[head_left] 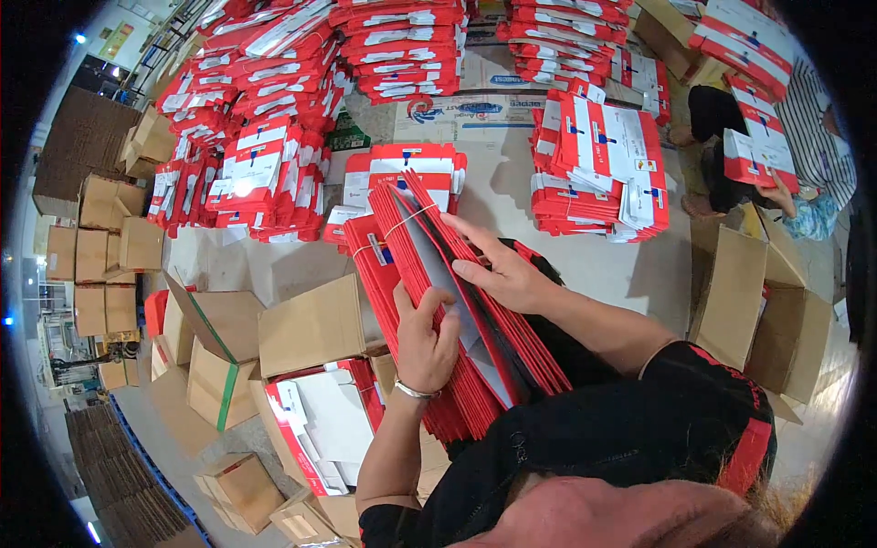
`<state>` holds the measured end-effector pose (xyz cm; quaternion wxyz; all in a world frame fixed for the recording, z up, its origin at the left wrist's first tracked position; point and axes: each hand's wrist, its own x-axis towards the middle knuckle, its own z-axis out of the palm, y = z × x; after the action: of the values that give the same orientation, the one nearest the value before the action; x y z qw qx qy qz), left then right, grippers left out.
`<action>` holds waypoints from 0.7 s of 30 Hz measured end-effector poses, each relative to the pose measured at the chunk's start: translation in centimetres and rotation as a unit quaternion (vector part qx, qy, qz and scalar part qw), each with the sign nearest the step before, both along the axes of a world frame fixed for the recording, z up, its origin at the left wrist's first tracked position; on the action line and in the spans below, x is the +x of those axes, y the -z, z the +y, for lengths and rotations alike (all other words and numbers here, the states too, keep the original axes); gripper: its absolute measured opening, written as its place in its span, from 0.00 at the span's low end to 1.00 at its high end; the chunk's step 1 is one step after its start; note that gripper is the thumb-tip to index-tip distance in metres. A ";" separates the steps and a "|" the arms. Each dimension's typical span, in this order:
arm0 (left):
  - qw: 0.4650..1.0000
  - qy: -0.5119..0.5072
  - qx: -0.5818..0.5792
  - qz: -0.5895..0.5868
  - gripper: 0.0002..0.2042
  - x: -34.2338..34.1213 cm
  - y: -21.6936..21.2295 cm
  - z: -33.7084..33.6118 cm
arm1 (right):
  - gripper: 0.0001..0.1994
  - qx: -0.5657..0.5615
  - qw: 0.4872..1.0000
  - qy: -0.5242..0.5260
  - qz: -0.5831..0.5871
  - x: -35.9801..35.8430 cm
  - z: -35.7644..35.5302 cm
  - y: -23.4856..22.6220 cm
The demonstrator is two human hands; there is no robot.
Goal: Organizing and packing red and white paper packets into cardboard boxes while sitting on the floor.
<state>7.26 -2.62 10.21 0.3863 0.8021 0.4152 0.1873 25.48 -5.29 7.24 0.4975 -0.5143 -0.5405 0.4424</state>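
A thick bundle of flat red cartons (pixel 438 315), bound by a thin band near its far end, stands edge-up against my body. Its layers are parted in the middle, where grey-white inner faces show. My left hand (pixel 425 340) wears a metal bracelet and curls its fingers over the left part of the bundle. On the other side, my right hand (pixel 501 272) grips the right part, thumb and fingers stretched along its edges. A second banded red bundle (pixel 367 256) leans close against the left side. Some of my right fingertips are hidden by the cartons.
Tall piles of red and white flat cartons (pixel 402 46) stand ahead, with another stack (pixel 598 164) at the right. An open cardboard box (pixel 315 320) with cartons inside is at my left. Another open box (pixel 735 283) stands right. A co-worker (pixel 813 128) holds cartons at far right.
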 end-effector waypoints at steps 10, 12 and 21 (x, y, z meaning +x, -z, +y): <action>0.999 -0.038 0.011 0.003 0.18 1.3 -0.6 -0.5 | 0.27 0.006 1.000 0.010 -0.003 -0.3 0.2 0.8; 1.000 -0.011 0.017 -0.022 0.15 0.3 0.5 -0.2 | 0.27 0.001 1.000 0.007 0.016 0.2 0.1 0.8; 0.997 -0.021 0.071 0.000 0.14 0.4 0.6 -0.4 | 0.28 -0.010 1.000 0.011 -0.011 -0.3 0.2 1.3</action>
<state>7.62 -3.05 9.58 0.3242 0.8184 0.4180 0.2243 25.23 -5.12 5.97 0.4916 -0.5298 -0.5358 0.4365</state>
